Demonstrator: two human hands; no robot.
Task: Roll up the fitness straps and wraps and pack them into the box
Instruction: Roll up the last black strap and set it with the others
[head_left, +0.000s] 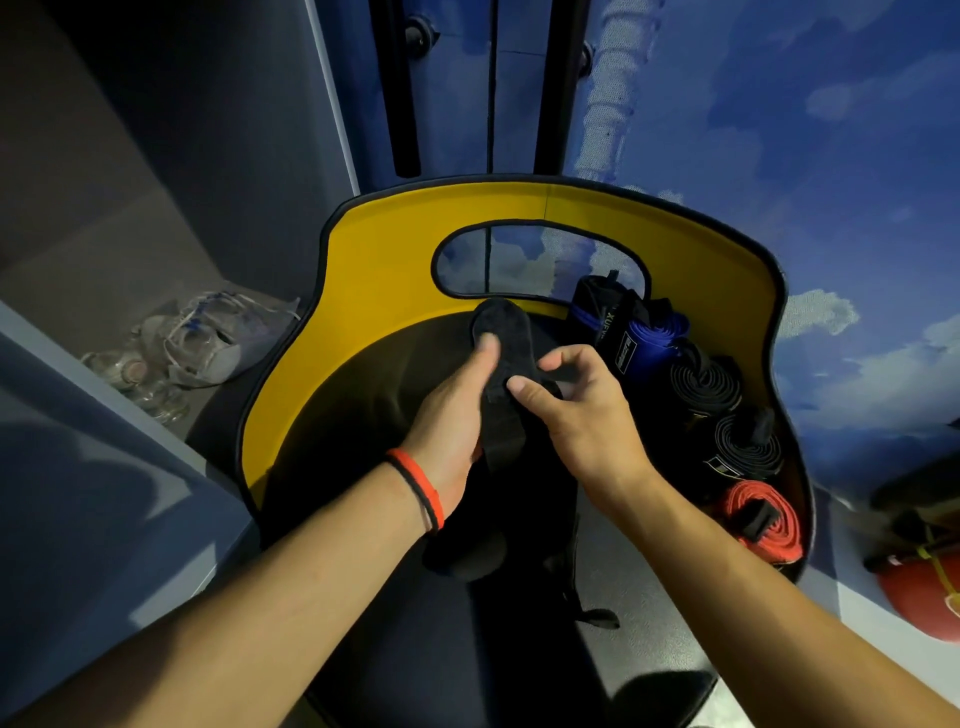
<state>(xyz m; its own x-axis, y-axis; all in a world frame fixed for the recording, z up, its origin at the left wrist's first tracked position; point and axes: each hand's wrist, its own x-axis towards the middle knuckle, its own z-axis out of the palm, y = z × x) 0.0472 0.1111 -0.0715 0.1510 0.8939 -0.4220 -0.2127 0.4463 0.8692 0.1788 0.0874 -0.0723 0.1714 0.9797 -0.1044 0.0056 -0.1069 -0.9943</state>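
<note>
A black padded strap (503, 332) is held over the open yellow-lined box (363, 249). My left hand (457, 410) grips it from the left, thumb pressed on its rounded upper end. My right hand (576, 405) pinches its middle from the right. The strap's lower part hangs down toward me, ending in a thin tail (592, 618). Along the box's right wall lie rolled wraps: a black-and-blue roll (597, 306), a blue roll (657, 335), two black rolls (706, 387) (748, 447) and a red roll (761, 519).
The box has a black floor (353, 415) and an oval handle cut-out (540, 260) in its far wall. Clear plastic bags (192, 343) lie on the grey floor to the left. A red object (919, 592) sits at the right edge. Blue sky-patterned wall behind.
</note>
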